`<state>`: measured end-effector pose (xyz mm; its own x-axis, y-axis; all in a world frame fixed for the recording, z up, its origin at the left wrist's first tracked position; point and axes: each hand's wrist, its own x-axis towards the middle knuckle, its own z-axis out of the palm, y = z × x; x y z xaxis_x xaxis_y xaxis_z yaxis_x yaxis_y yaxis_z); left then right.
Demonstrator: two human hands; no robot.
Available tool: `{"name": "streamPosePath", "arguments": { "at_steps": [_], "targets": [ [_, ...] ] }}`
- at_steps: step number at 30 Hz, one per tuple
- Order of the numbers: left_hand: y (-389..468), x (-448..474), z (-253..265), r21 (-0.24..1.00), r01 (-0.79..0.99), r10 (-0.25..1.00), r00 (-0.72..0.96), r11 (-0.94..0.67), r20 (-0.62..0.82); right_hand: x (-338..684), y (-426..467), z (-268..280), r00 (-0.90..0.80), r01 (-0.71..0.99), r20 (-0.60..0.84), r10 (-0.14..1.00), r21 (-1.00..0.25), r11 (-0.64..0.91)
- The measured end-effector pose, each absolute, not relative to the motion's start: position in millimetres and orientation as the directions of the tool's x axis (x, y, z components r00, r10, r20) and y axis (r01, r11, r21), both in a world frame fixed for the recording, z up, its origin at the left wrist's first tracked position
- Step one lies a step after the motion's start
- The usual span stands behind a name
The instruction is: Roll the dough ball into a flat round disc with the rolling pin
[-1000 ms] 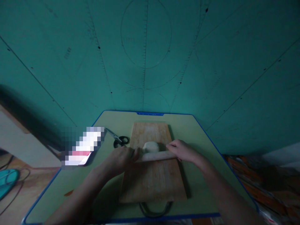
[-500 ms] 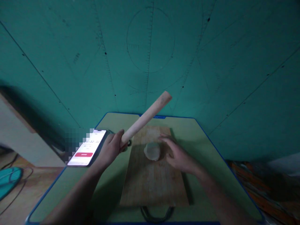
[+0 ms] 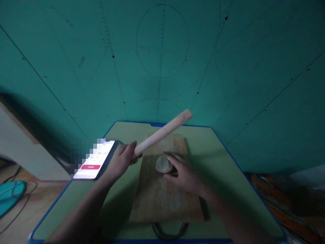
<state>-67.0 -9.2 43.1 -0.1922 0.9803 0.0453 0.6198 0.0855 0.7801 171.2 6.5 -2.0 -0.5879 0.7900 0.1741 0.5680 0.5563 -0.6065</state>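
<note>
Now the right hand [image 3: 184, 174] has reached the pale dough [image 3: 163, 164].

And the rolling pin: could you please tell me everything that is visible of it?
The rolling pin is a plain, pale cylinder, apparently wooden, with no separate handles visible and faint dark marks near its far end. The left hand grips its near end, holding it slanted above the board, far end up and rightward in view.

Obstacle above board [image 3: 165, 203]: rolling pin [image 3: 162, 133]
</note>
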Motion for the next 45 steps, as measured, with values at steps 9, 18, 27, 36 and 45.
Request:
{"name": "streamPosePath", "arguments": {
  "at_steps": [9, 18, 27, 36, 45],
  "targets": [
    [-9, -69, 42, 0.696, 0.716, 0.991, -0.123, 0.056, 0.048, 221, 28, 20, -0.474, 0.458, 0.142, 0.869, -0.804, 0.381],
    [-5, -56, 28, 0.438, 0.899, 0.998, 0.026, -0.002, -0.049, 216, 34, 27, -0.201, 0.465, 0.326, 0.924, -0.798, 0.383],
    [1, -51, 27, 0.268, 0.963, 0.998, 0.036, -0.022, -0.047, 203, 33, 22, -0.287, 0.877, 0.176, 0.942, -0.348, 0.332],
    [12, -46, 19, 0.234, 0.972, 0.998, -0.014, 0.029, -0.067, 195, 36, 23, -0.233, 0.959, 0.128, 0.964, -0.132, 0.249],
    [10, -44, 16, 0.139, 0.99, 0.997, -0.029, 0.039, -0.076, 189, 37, 17, -0.187, 0.982, 0.038, 0.982, -0.021, 0.188]
  ]
}}
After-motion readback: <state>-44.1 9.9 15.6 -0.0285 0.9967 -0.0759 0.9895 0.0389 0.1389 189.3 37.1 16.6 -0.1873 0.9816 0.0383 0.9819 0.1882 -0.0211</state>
